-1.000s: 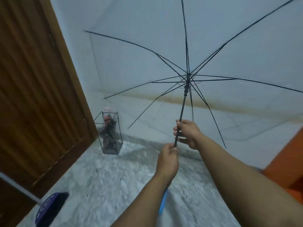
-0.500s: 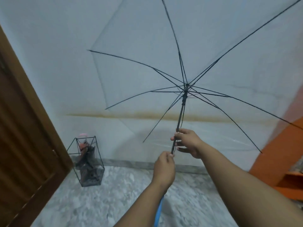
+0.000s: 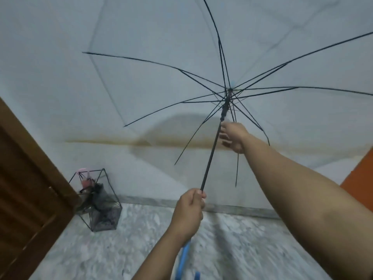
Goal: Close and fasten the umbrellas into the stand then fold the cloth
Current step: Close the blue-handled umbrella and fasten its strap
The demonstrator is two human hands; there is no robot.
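Pale wall [image 3: 60,57] and marbled floor [image 3: 101,255] frame the scene, and the clear umbrella [image 3: 161,47] is held wide open against them, canopy toward the wall, ribs fully spread. Its black shaft [image 3: 211,158] is seen running on a steep slant, from low near the body up and away to the right, where the runner [image 3: 225,110] sits just under the hub. That long axis is what the closing move turns on: the runner must, by all appearances, be drawn down the shaft toward the handle.

At the low end, the shaft is gripped by the left hand [image 3: 188,213], fingers curled tightly round it, with the blue handle [image 3: 184,259] showing beneath the wrist. Higher up, the right hand [image 3: 234,137] is placed just beside the shaft, immediately below the runner; its fingers are loosely curled, and whether the shaft is actually pinched cannot be told through the blur. The right hand is plainly the nearer to the runner, which lies up-shaft from its fingertips, almost touching.

Well apart, down left, the wire stand [image 3: 96,203] is seen on the floor by the brown door [image 3: 26,188], with dark and pink umbrellas already dropped in. An orange surface [image 3: 361,174] is glimpsed at the right edge. No cloth is visible.
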